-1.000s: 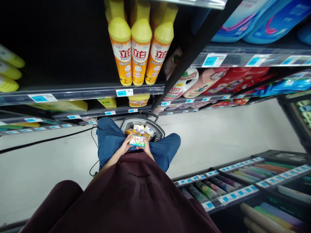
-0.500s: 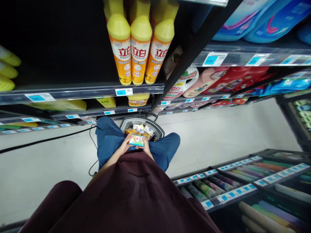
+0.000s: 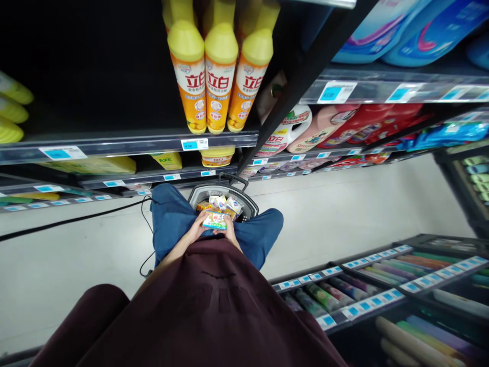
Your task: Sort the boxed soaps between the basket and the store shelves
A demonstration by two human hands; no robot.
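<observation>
One printed pack [image 3: 215, 220], held between left hand [image 3: 198, 226] and right hand [image 3: 230, 229]

Almost nothing has shifted over the last second: both hands stay closed on the printed pack's two ends, printed face up, which suggests a pause in the handling. Just beyond the grip stands one basket [image 3: 250, 205] with at least three white packets [image 3: 234, 205] and some orange-brown packets [image 3: 204, 206], too crowded to count; two blue-trousered knees [image 3: 267, 227] flank the grip, and well beyond it three yellow bottles [image 3: 216, 86] form a shelf's front row
</observation>
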